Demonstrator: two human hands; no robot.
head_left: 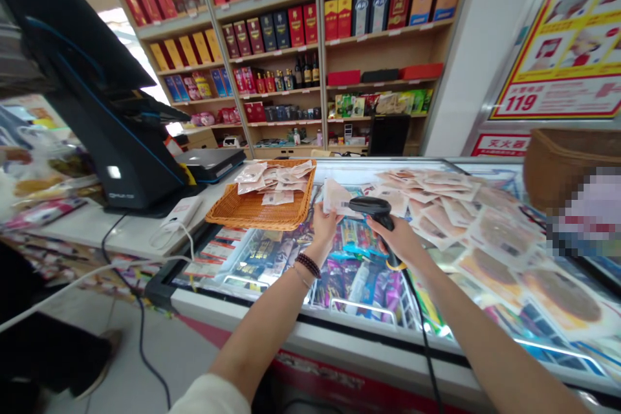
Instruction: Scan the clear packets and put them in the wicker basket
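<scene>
My left hand (326, 225), with a dark bead bracelet (307, 265) at the wrist, grips a small clear packet (336, 197) by its lower edge. Closed round the handle of a black barcode scanner (371, 207) is my right hand (395, 236). The scanner's head points left at the packet, close to its label. Left of my hands, a wicker basket (264, 220) holds several similar packets (276, 178). Many more flat packets (436, 197) lie spread in a heap to the right, on the glass top of a freezer (295, 317).
Bagged ice creams (349, 281) show through the freezer glass. A black point-of-sale terminal (130, 174) stands on the left counter by a white cable (160, 263). The scanner's cord (424, 330) hangs over the front edge. A brown basket (563, 162) is at right; shelves of boxes (301, 26) stand behind.
</scene>
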